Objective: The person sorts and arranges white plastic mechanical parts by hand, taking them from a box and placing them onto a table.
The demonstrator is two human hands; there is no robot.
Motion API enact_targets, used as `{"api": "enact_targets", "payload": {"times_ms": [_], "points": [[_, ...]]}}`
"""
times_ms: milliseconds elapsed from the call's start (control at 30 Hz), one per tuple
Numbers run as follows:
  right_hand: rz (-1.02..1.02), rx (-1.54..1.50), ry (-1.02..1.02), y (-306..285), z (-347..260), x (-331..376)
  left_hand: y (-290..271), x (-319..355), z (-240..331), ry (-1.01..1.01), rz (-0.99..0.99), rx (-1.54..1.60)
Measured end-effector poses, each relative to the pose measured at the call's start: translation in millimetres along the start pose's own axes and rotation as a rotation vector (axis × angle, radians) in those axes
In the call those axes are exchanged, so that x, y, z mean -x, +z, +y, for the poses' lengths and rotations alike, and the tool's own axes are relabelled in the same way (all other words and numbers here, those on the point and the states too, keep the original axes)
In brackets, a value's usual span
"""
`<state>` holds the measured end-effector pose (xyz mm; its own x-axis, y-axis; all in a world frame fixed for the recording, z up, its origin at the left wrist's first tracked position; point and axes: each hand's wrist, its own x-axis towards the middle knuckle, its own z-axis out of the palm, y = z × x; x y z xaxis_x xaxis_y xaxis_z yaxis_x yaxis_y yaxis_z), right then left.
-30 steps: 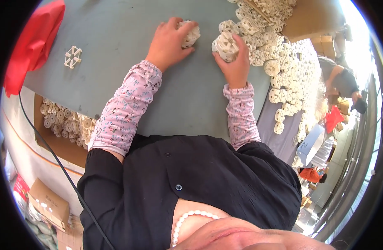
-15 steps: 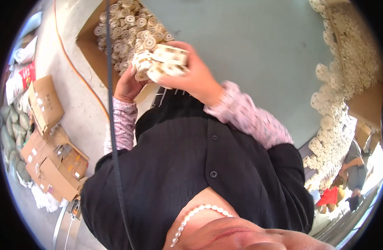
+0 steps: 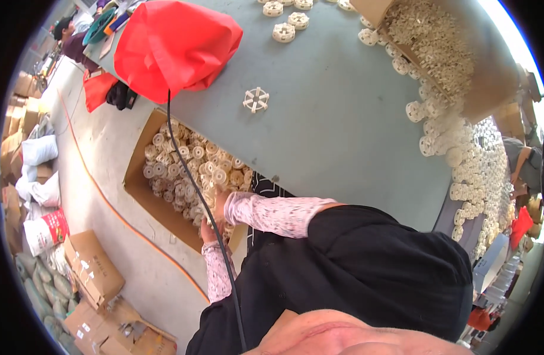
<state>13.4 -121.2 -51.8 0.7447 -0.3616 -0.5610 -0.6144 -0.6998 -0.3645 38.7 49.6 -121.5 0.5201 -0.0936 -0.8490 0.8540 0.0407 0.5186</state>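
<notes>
I am far off, looking down through the head view. The big brown box (image 3: 156, 212) is at nine o'clock, next to the grey bench (image 3: 355, 124). Lots of white parts (image 3: 172, 184) sit inside it. The right hand (image 3: 223, 203) reaches in from three o'clock, and the left hand (image 3: 208, 232) from six o'clock. I can't tell if the fingers on either one are apart, together or clamped on a part; too much is hidden. A white ring with spokes (image 3: 256, 99) lies on the bench at twelve o'clock. I think the step now is handling parts in the box. The next move seems to call for keeping both wrists clear of the black cable (image 3: 232, 269).
</notes>
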Motion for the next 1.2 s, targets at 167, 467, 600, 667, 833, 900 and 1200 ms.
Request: {"api": "enact_targets", "payload": {"times_ms": [167, 467, 600, 667, 833, 900, 1200], "points": [[-0.534, -0.075, -0.898, -218.8, 31.3, 135.7, 104.9, 147.6, 24.8, 0.886, -0.022, -0.169], [0.829, -0.437, -0.224, -447.8, 280.6, 33.7, 457.2, 227.0, 112.9, 1.336, -0.873, -0.484], [1.001, -0.033, -0.279, -509.0, 327.4, -57.8, 510.0, 157.6, 136.5, 1.496, -0.646, -0.566], [1.003, -0.017, -0.144, -547.0, 325.5, -110.6, 516.0, 139.7, 143.1, 1.625, -0.519, -0.61], [0.895, 0.237, -0.048, -638.7, 273.0, -226.3, 525.5, 151.1, 157.9, 1.556, -0.406, -0.432], [0.832, 0.183, -0.018, -634.5, 245.0, -263.6, 520.5, 146.4, 165.0, 1.565, -0.316, -0.482], [0.586, 0.313, -0.298, -546.5, 242.0, -200.7, 512.0, 122.2, 177.4, 1.614, -0.08, -0.397]]}}
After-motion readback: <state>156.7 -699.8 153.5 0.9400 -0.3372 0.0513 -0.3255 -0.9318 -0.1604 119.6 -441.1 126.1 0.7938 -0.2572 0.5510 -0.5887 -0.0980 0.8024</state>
